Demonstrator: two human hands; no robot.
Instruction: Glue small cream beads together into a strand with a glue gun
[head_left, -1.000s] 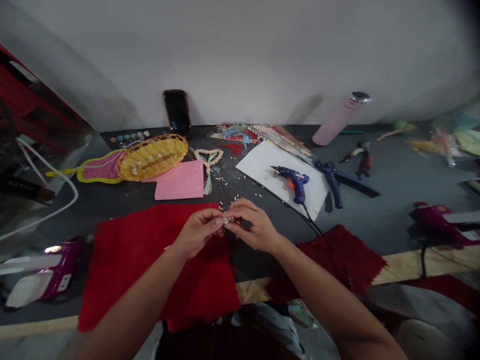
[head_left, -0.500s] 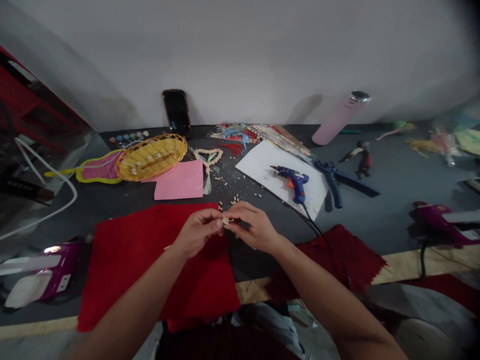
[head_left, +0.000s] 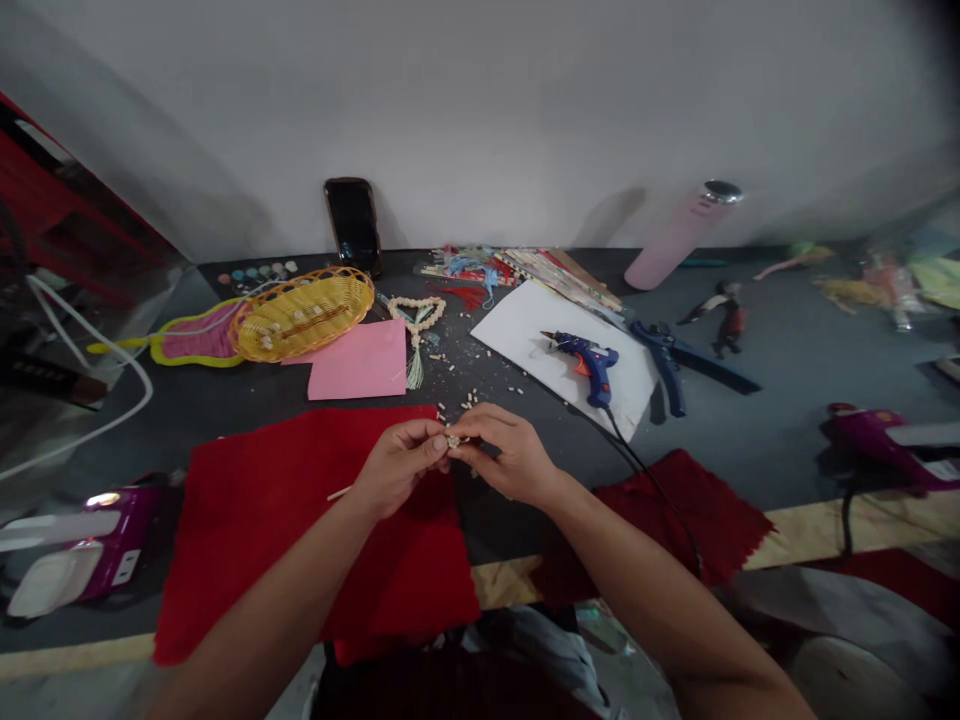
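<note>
A small cluster of pale pieces (head_left: 453,441) is pinched between the fingertips of both my hands. My left hand (head_left: 403,462) grips its left side over the red felt cloth (head_left: 300,500). From the right, my right hand (head_left: 510,452) closes its thumb and fingers on the same cluster. The fingers hide much of it. Small pale cut bits (head_left: 470,399) lie scattered just beyond my fingertips. A thin white stick (head_left: 339,493) shows on the cloth beside my left wrist.
A blue glue gun (head_left: 589,362) lies on white paper (head_left: 517,325), its cord running towards my right forearm. Blue cutters (head_left: 667,365) lie beside it. A yellow basket (head_left: 307,315), pink felt (head_left: 360,365) and a beaded heart with tassel (head_left: 415,318) sit further back. A pink bottle (head_left: 679,240) stands near the wall.
</note>
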